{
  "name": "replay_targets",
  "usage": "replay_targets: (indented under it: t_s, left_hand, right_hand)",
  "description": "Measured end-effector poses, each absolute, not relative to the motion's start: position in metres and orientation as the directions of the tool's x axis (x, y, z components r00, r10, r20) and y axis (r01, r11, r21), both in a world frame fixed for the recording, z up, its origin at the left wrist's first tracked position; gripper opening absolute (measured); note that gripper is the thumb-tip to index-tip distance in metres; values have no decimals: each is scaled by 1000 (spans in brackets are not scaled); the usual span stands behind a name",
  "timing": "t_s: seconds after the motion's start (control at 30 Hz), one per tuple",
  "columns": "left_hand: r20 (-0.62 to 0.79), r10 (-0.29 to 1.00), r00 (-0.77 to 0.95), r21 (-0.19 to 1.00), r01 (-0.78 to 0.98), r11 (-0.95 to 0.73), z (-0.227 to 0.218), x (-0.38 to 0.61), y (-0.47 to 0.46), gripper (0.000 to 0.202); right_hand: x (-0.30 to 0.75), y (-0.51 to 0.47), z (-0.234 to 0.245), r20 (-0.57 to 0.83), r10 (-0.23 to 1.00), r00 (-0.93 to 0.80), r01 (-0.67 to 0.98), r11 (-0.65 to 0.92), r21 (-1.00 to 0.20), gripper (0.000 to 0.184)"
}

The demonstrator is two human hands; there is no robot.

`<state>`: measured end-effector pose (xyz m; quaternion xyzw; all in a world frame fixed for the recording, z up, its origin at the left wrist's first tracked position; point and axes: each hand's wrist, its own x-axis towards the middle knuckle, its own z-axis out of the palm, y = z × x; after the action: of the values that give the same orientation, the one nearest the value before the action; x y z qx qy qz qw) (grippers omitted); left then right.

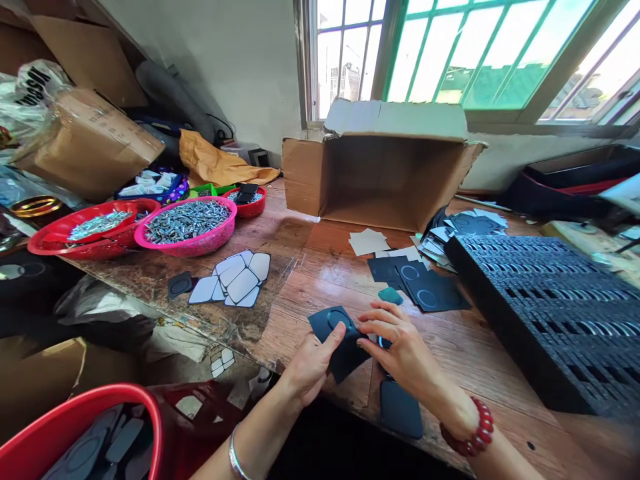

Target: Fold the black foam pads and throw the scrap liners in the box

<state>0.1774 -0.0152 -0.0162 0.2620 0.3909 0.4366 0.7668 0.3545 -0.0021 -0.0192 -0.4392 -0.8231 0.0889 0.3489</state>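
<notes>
My left hand [311, 365] is closed on a dark, thin sheet [350, 363] with a raised ring on it, thumb on top. The fingers of my right hand [397, 337] pinch at the sheet's right edge. Below my right hand, a dark rounded-corner plate [401, 408] lies at the table's front edge. Another dark piece is partly hidden under that hand. Just beyond my fingers is a small green piece [390, 295]. Dark sheets with ring marks [433, 293] lie overlapping farther back. To the left, several white rounded pieces with dark borders [243, 285] are piled loosely.
A cardboard box [303, 177] stands on its side, its opening toward me. At right lies a black slotted foam block [520, 353]. Pink [187, 250] and red baskets [80, 250] hold small metal parts at left. A red bucket [156, 427] with dark pieces stands below the table edge.
</notes>
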Motion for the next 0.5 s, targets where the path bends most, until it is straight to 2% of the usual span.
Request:
replay_targets:
  t_s: [0.13,0.23,0.33,0.4,0.5]
  left_hand:
    - [-412,868,276,705,-507,496,-17,175,-15,44]
    - [-463,852,246,641,-571,513,-18,175,-12,28]
    - [-529,810,251,564,-610,557,-19,174,-6,17]
    - [-566,790,236,540,-617,572,-22,171,1,17]
    - [-583,789,193,562,-606,563,-29,165,12,21]
  right_hand:
    - [347,-8,-20,551,751,-363,700,610,-370,9]
    - [340,-15,-21,652,673,-350,765,607,-215,14]
    - [337,-24,-25,694,577,-432,766,640,-55,25]
    - [336,-32,-27,684,546,-483,736,677,-20,30]
    - [333,-47,-30,668,527,-526,685,728,-35,32]
